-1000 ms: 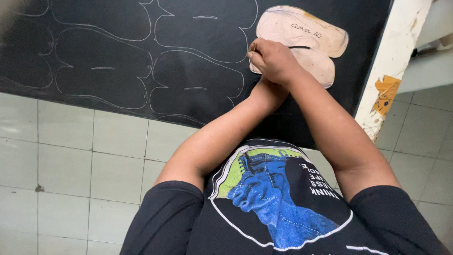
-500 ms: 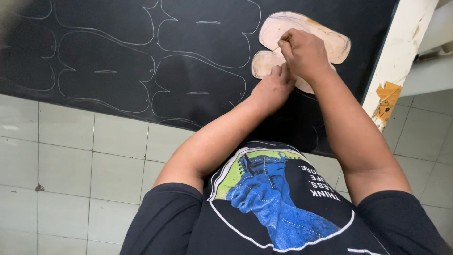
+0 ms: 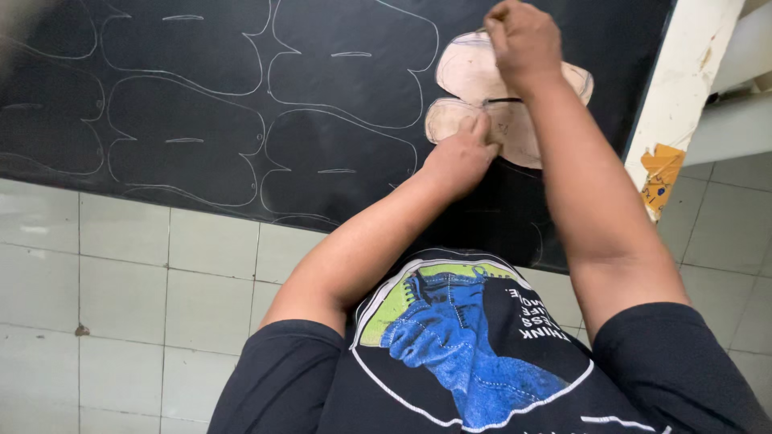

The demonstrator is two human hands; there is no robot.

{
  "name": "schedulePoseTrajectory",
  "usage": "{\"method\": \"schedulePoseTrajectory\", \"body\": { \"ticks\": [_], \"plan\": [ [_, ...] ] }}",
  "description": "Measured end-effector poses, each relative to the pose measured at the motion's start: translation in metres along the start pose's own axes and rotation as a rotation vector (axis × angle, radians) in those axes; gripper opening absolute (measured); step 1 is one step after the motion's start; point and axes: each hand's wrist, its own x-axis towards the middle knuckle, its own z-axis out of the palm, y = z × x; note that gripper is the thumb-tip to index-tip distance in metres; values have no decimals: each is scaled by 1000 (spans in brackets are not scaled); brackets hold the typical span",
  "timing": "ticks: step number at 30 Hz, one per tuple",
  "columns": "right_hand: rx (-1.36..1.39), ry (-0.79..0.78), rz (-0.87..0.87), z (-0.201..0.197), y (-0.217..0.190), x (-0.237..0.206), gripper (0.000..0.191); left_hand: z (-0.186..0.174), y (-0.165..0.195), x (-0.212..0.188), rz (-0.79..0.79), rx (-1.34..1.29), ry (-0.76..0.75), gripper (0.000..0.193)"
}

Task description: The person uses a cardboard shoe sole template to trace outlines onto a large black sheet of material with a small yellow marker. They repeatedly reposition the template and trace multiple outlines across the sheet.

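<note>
white outlines (image 3: 185, 141) fill the black sheet (image 3: 121, 96) from 9 o'clock across, packed close, likely to spare material; at 1 o'clock the left hand (image 3: 460, 157) lies flat, fingers together, pinning the tan pattern (image 3: 470, 76) so it cannot slide; the right hand (image 3: 523, 40) is bunched tight at the pattern's top edge, as if pinching a marker, which is hidden

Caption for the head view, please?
Left hand presses a tan template on black sheet; right hand traces its edge.
</note>
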Motion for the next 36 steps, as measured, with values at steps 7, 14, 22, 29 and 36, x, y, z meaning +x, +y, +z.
{"method": "schedulePoseTrajectory", "body": {
  "ticks": [7, 14, 22, 29, 36],
  "plan": [
    [-99, -44, 170, -72, 56, -63, 13, -9, 1, -2, -26, -12, -43, 32],
    [-4, -22, 442, -107, 66, -123, 16, -8, 1, -3, -29, 36, -68, 40],
    [29, 42, 287, -80, 22, -150, 12, -3, -7, -6, -2, 71, -18, 45],
    [124, 33, 433, -97, 6, -173, 11, -21, -3, 1, 2, 74, -55, 31],
    [1, 0, 413, -101, -34, -213, 11, -33, -27, 25, -176, -227, -205, 26]
  ]
}}
